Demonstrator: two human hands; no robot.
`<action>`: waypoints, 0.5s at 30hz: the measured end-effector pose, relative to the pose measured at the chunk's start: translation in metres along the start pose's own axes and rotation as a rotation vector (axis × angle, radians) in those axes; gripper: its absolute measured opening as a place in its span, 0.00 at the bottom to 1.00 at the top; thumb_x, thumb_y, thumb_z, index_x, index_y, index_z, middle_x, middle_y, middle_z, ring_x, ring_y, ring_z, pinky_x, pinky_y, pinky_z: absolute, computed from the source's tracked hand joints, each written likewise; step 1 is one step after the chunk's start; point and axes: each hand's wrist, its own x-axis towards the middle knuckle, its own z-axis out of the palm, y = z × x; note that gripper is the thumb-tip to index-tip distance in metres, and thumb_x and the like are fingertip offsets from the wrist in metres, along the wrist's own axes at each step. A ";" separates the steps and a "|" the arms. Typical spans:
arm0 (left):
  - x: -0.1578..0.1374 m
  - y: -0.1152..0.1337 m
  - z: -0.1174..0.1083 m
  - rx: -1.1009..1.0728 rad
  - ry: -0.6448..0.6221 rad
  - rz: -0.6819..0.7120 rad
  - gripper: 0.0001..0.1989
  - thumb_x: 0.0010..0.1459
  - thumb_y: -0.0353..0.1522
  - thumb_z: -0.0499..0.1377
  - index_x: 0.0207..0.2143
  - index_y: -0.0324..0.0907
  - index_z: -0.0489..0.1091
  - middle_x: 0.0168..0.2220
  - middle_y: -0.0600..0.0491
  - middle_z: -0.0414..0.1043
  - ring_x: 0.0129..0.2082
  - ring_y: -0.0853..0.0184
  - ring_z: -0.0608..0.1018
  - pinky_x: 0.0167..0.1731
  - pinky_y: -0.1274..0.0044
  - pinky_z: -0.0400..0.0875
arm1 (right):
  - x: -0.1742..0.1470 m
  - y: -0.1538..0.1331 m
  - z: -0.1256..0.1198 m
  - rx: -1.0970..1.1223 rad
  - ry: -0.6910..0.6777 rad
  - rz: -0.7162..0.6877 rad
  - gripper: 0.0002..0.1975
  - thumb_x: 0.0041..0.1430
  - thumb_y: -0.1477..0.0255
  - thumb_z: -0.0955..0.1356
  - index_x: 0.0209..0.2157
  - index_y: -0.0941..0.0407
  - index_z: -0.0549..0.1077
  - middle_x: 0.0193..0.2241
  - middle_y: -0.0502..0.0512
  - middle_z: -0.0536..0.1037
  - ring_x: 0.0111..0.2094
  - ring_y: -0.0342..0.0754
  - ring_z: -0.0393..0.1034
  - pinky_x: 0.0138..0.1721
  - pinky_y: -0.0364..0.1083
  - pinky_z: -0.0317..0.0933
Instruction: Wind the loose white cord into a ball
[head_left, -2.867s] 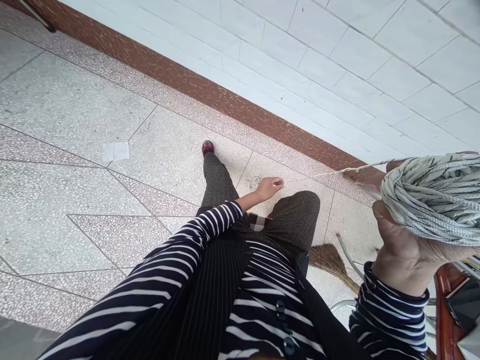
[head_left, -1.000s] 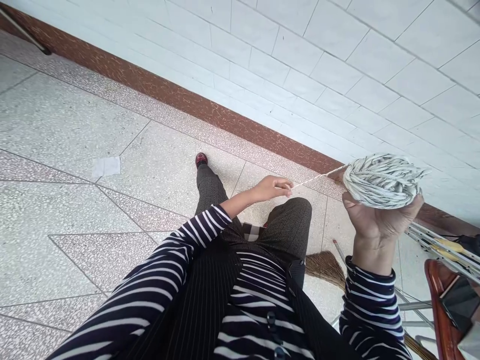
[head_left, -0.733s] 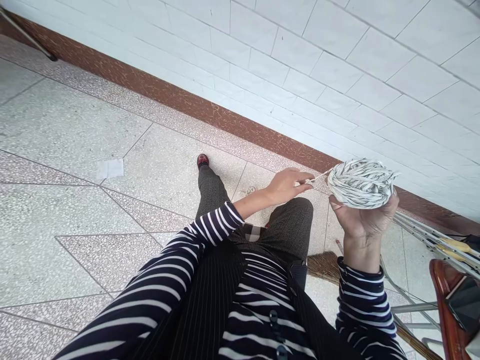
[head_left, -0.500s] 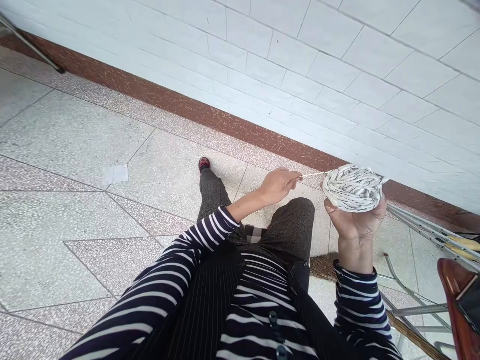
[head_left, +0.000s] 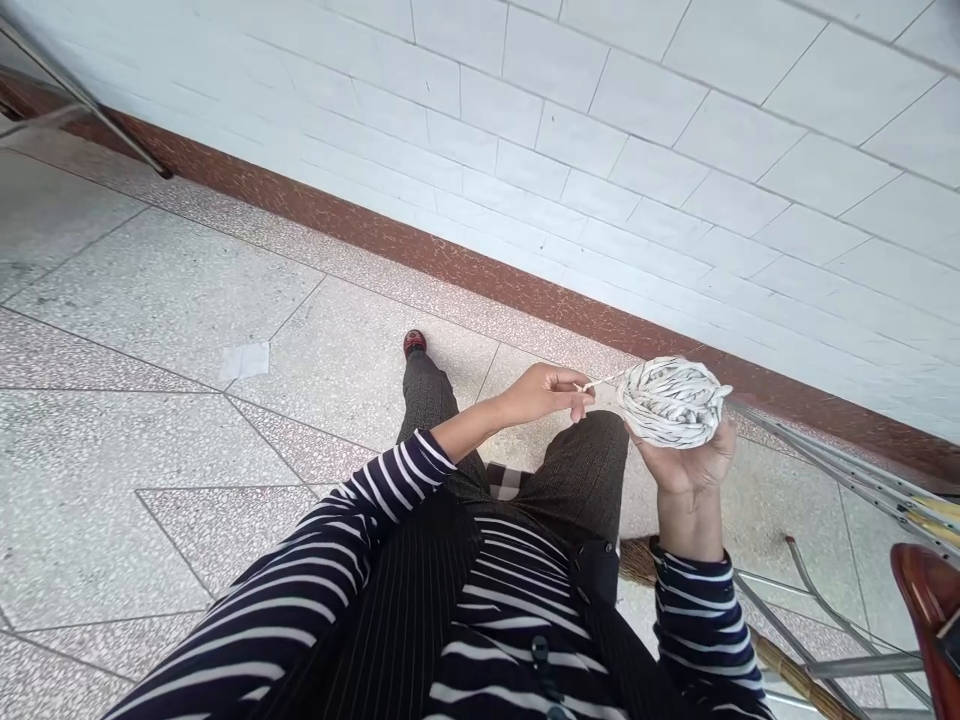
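A ball of white yarn (head_left: 670,402) with dark flecks rests in my right hand (head_left: 686,470), whose palm and fingers cup it from below and behind. Most of the fingers of that hand are hidden by the ball. To the left of it, my left hand (head_left: 544,393) pinches the loose strand of the same yarn between thumb and fingers. A short length of strand (head_left: 602,381) runs from the fingertips to the ball's left side. Both hands are held out in front of my knees.
A tiled wall (head_left: 570,130) with a reddish baseboard (head_left: 360,220) runs ahead. At the right stand a metal-framed chair (head_left: 862,665) and a red-brown wooden piece (head_left: 926,610); a broom (head_left: 795,680) lies beneath. White paper (head_left: 246,361) lies on the floor, and a metal leg (head_left: 97,110) stands far left.
My right hand has moved left and slightly down with the yarn ball, closer to my left hand. The left hand has shifted slightly left and down; the strand between them is shorter.
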 end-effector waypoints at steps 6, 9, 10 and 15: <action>0.002 -0.002 -0.003 0.105 0.040 0.032 0.19 0.67 0.43 0.56 0.30 0.39 0.75 0.25 0.52 0.78 0.33 0.68 0.80 0.43 0.76 0.71 | -0.002 0.009 -0.007 0.030 -0.012 0.038 0.33 0.40 0.62 0.79 0.51 0.47 0.76 0.52 0.52 0.81 0.56 0.58 0.74 0.60 0.67 0.65; -0.003 0.002 -0.006 0.259 -0.047 0.032 0.19 0.70 0.41 0.52 0.32 0.39 0.74 0.29 0.52 0.79 0.35 0.69 0.80 0.43 0.78 0.70 | -0.001 0.007 -0.008 0.076 -0.009 0.018 0.31 0.43 0.60 0.78 0.52 0.45 0.76 0.53 0.52 0.81 0.55 0.57 0.75 0.58 0.67 0.66; -0.005 0.004 -0.008 0.331 -0.066 0.029 0.19 0.70 0.39 0.51 0.32 0.40 0.74 0.30 0.52 0.79 0.35 0.69 0.79 0.42 0.78 0.70 | 0.000 0.006 -0.006 0.091 -0.020 0.007 0.31 0.43 0.60 0.77 0.53 0.44 0.75 0.53 0.51 0.80 0.55 0.57 0.75 0.58 0.67 0.67; -0.017 0.005 -0.018 0.593 -0.079 -0.030 0.14 0.68 0.35 0.51 0.36 0.41 0.75 0.27 0.55 0.78 0.30 0.70 0.77 0.36 0.80 0.66 | 0.004 -0.005 0.005 0.166 -0.065 -0.015 0.34 0.42 0.63 0.78 0.54 0.44 0.73 0.58 0.51 0.77 0.61 0.57 0.69 0.51 0.62 0.73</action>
